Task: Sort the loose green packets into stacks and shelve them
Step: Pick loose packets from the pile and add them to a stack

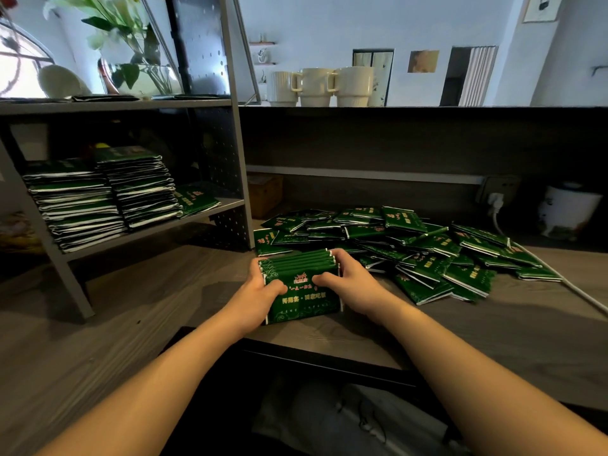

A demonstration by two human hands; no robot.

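Dark wood-grain bench (131, 311): carries all items below; its front edge runs under both forearms.

Grey metal shelf unit with perforated panels (235, 153): stands on the bench at left. Middle shelf holds two tall stacks of green foil packets (102, 199), side by side and touching, and a low stack of a few packets (196, 199) just to their right. A few flat dark packets, possibly the same kind, lie on the upper shelf; the view there is too dim to be sure.

Loose heap of green foil packets (411, 248): spread over the bench right of the shelf unit, overlapping at all angles.

Three cream ribbed mugs (320, 87): in a row on the dark ledge behind the bench.

White power cable (559, 278): trails over the bench along the heap's right edge.

Gathered stack of green packets (301, 287): on the bench near its front edge, just in front of the heap, printed face up.

Left hand (260, 291): grips the stack's left side, thumb on top.

Right hand (348, 281): grips the stack's right side, thumb on top.
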